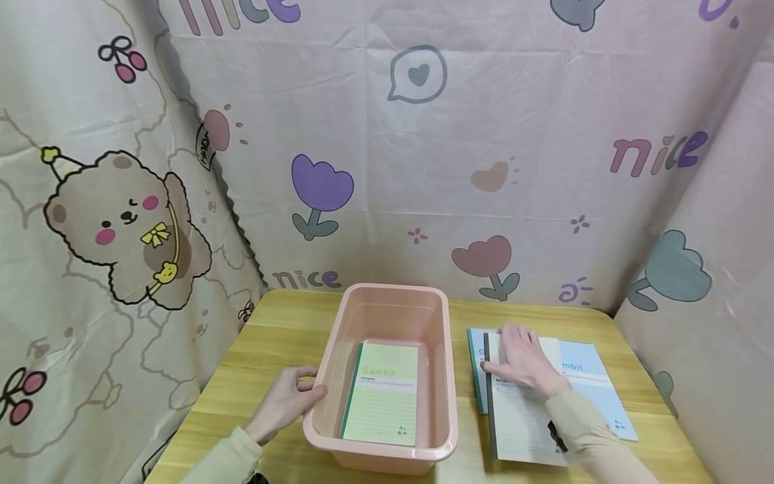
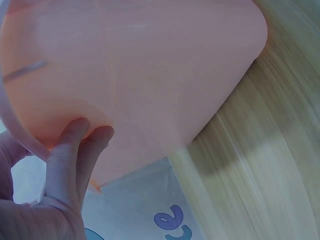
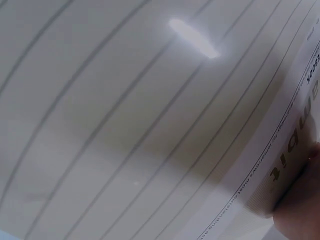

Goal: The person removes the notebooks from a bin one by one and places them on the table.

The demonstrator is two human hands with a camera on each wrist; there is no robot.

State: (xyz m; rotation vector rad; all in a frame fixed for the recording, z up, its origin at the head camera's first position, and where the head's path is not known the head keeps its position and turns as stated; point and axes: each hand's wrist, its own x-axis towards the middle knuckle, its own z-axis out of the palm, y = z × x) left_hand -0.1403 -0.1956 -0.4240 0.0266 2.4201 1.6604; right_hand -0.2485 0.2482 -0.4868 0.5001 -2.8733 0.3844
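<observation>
Grey-white cover w/ dark spine: the grey notebook point(image 1: 526, 423) is over the R part of the desk point(image 1: 290, 316); R grip point(image 1: 526, 359) is spread wide across its upper half, thumb at the spine edge, fingertips at the far end, w/ hold of it; in the head view it overlaps two blue notebooks point(image 1: 598, 396), contact w/ them hard to tell; R wrist view is mostly its lined cover, v. close, part of "Gambit" legible; pink plastic tub point(image 1: 393, 291) stands on the desk to the L, apart from the notebooks; L grip point(image 1: 287, 400) is closed to the wall's thickness, pinching the tub's L rim; inside, a green notebook point(image 1: 383, 410) lies flat, cover up, spine to L; both arms in pale sleeves point(image 1: 224, 460); behind, a printed cloth point(image 1: 375, 168) w/ tulips, hearts & "nice"; far L, a cartoon bear point(image 1: 130, 228) w/ party hat.
</observation>
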